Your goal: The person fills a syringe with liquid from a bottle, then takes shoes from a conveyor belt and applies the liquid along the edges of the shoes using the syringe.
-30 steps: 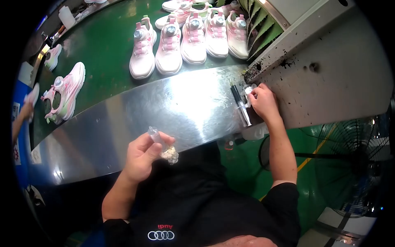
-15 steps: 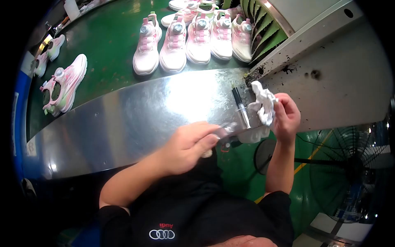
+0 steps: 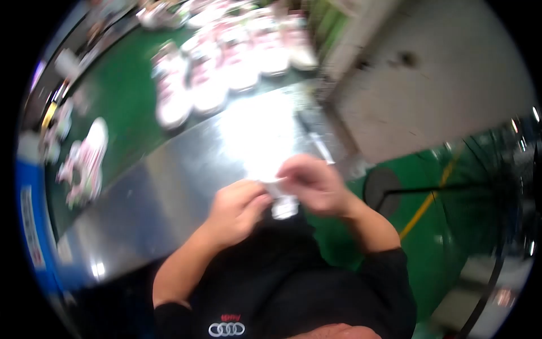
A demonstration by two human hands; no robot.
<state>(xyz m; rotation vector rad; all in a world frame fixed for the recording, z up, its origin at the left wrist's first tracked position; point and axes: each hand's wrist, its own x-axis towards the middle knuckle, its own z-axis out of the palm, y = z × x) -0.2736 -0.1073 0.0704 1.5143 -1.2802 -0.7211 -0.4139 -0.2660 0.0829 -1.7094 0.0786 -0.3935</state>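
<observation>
Holding white item (image 3: pixel 284 208) between left hand (image 3: pixel 236 212), right hand (image 3: pixel 317 186); contents blurred.

Head view: from above black shirt (image 3: pixel 293 277), facing forward and down; hands (image 3: pixel 234 212) close, shoes (image 3: pixel 206 82) farther.

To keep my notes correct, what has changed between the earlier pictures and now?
The right hand took up the crumpled white material and moved left toward the left hand. The material is now between both hands. The shoe row and syringe stayed in place.
</observation>
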